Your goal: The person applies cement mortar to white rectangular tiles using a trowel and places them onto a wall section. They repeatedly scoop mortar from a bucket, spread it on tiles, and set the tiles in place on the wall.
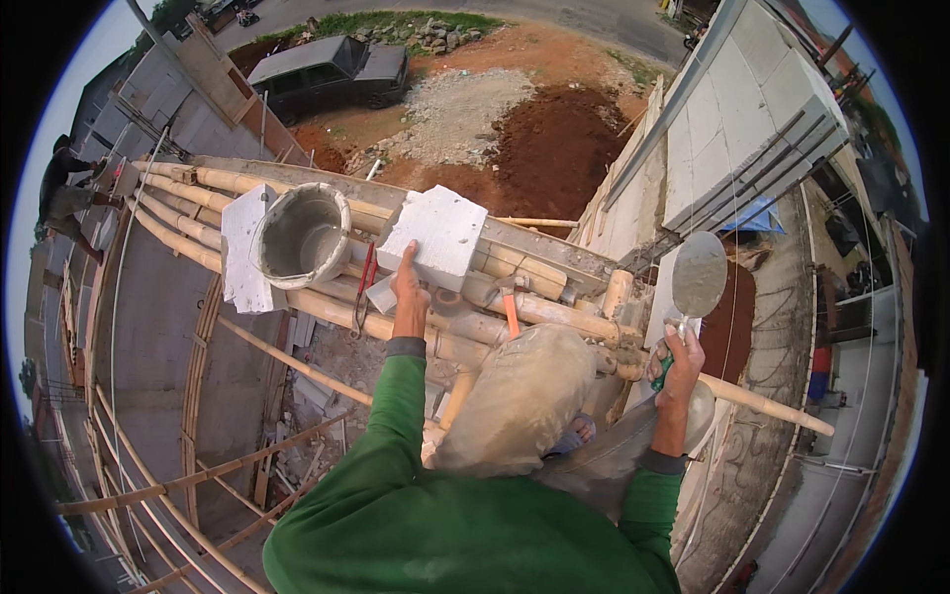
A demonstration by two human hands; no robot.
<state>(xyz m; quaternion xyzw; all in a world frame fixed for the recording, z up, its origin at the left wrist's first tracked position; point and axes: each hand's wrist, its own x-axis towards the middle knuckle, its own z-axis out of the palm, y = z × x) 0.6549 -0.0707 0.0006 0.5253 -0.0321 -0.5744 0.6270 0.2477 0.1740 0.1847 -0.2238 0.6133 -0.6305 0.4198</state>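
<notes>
My left hand grips the near edge of a white lightweight block, thumb on its top face; the fingers underneath are hidden. The block is over the bamboo poles. In my right hand is a round-bladed trowel, held by its green handle with the blade up and grey mortar on it. Left of the block stands a mortar-caked bucket with grey mix inside. A red-handled tool lies between bucket and block. A hammer with an orange handle rests on the poles near my knee.
Bamboo poles form the scaffold under me, with a drop to rubble below. Another white block sits beside the bucket. A block wall rises at right. A person works far left. A dark car is parked below.
</notes>
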